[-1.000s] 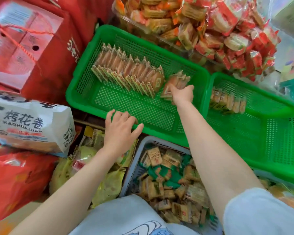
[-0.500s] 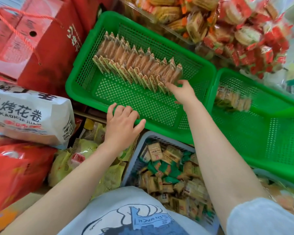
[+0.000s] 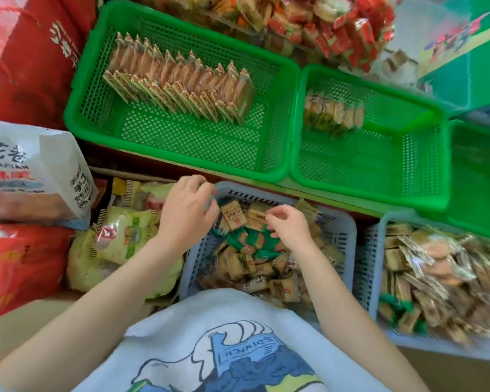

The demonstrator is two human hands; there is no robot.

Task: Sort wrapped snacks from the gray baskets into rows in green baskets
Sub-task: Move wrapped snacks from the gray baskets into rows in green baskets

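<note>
My left hand (image 3: 186, 212) hovers over the far left corner of the gray basket (image 3: 338, 232), fingers bent, thumb beside a tan packet (image 3: 233, 217); I see nothing held in it. My right hand (image 3: 290, 226) hangs over the middle of the loose wrapped snacks (image 3: 255, 264), fingers loosely curled and holding nothing. The large green basket (image 3: 181, 154) holds two leaning rows of wrapped snacks (image 3: 181, 83) along its far side. A second green basket (image 3: 374, 171) to the right holds a short row of packets (image 3: 333, 116).
Another gray basket (image 3: 375, 267) full of mixed packets stands at the right. A white snack bag (image 3: 31, 171), red bags and yellow packets (image 3: 119, 241) crowd the left. Red-wrapped snacks (image 3: 337, 26) pile up behind the green baskets. A third green basket (image 3: 481, 199) overlaps the far right.
My right hand left the row in the large green basket and came back over the gray basket. My left hand slid right from the yellow packets to the gray basket's corner.
</note>
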